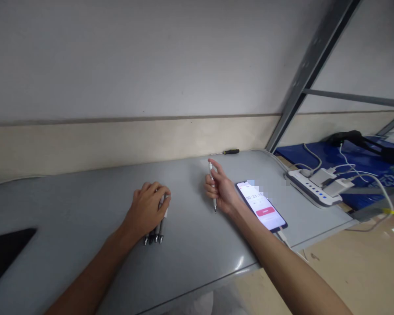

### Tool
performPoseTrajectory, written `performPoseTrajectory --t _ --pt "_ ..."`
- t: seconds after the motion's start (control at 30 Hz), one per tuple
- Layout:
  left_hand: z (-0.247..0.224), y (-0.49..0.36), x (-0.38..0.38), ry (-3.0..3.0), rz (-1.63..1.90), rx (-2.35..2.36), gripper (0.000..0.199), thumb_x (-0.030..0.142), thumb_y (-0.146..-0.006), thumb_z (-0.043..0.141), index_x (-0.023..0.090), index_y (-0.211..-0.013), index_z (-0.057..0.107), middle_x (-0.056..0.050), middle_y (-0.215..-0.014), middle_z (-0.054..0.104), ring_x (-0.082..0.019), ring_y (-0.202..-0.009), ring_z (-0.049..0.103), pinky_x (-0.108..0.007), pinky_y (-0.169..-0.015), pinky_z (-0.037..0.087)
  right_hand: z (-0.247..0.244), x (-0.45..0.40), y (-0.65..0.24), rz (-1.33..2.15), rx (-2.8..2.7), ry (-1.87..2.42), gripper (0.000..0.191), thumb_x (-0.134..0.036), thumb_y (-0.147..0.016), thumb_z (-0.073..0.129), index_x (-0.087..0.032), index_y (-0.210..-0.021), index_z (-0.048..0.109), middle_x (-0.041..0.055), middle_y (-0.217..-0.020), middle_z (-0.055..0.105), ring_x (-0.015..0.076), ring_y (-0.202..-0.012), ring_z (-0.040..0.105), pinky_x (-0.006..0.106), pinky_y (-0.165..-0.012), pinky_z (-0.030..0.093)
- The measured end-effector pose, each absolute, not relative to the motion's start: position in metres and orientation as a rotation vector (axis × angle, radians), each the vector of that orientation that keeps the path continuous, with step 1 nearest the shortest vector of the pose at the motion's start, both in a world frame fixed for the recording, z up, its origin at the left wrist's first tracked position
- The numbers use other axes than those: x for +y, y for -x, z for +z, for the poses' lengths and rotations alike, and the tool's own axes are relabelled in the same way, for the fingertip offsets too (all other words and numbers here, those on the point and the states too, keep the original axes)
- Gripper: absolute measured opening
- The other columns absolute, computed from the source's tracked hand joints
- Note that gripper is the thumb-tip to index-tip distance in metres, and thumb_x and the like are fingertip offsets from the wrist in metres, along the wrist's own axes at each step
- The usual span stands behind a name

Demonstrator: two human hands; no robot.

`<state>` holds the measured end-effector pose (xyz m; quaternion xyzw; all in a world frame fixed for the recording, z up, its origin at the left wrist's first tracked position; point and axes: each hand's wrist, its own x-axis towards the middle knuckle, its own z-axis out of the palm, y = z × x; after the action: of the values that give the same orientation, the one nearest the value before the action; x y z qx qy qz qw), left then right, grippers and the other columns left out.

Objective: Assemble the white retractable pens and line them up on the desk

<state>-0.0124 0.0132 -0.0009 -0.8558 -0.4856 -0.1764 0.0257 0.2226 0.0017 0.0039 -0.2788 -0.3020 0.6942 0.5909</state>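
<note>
My left hand (149, 208) is closed over several pens (156, 235) lying side by side on the grey table (187, 249). Their silvery tips stick out below the palm, while the upper parts are mostly hidden under the fingers. To the right, my right hand (221, 188) grips a white pen (214, 203) in its curled fingers, just above the tabletop. This pen points tip down, and the index finger and thumb are near its top end.
A lit phone (262, 208) with a cable lies right of my right hand. Behind is a screwdriver (231, 152) by the wall. A power strip (313, 188) with white chargers sits at the right edge. A black object (8, 253) is at far left.
</note>
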Motion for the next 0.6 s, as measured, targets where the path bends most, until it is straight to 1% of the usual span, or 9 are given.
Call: performPoseTrajectory --t 0.3,0.5,0.6 --pt "-0.0015 0.0112 0.0118 2.641 -0.520 -1.525 0.019 0.028 -0.092 0.045 0.022 -0.091 0.062 -0.006 -0.098 0.063 -0.026 -0.096 0.051 -0.042 -0.080 0.038 0.0051 0.0016 -0.2227 1.616 -0.697 0.670 0.041 -0.032 -0.088 0.057 -0.036 -0.126 0.042 -0.0085 -0.060 0.032 0.0067 -0.044 0.017 0.018 -0.041 0.009" --pt "-0.0006 0.0106 0.0116 2.637 -0.495 -1.535 0.020 0.028 -0.092 0.044 0.022 -0.093 0.063 -0.006 -0.099 0.062 -0.026 -0.097 0.050 -0.042 -0.081 0.038 0.0044 0.0018 -0.2218 1.617 -0.684 0.656 0.032 -0.030 -0.089 0.056 -0.034 -0.118 0.044 -0.0090 -0.059 0.031 0.0063 -0.043 0.017 0.018 -0.040 0.009" --pt "-0.0012 0.0103 0.0122 2.625 -0.481 -1.544 0.021 0.028 -0.092 0.043 0.022 -0.094 0.063 -0.006 -0.100 0.062 -0.026 -0.098 0.050 -0.042 -0.081 0.039 0.0060 0.0010 -0.2211 1.608 -0.660 0.677 0.023 -0.029 -0.089 0.055 -0.031 -0.108 0.043 -0.0096 -0.058 0.030 0.0065 -0.042 0.016 0.018 -0.039 0.008"
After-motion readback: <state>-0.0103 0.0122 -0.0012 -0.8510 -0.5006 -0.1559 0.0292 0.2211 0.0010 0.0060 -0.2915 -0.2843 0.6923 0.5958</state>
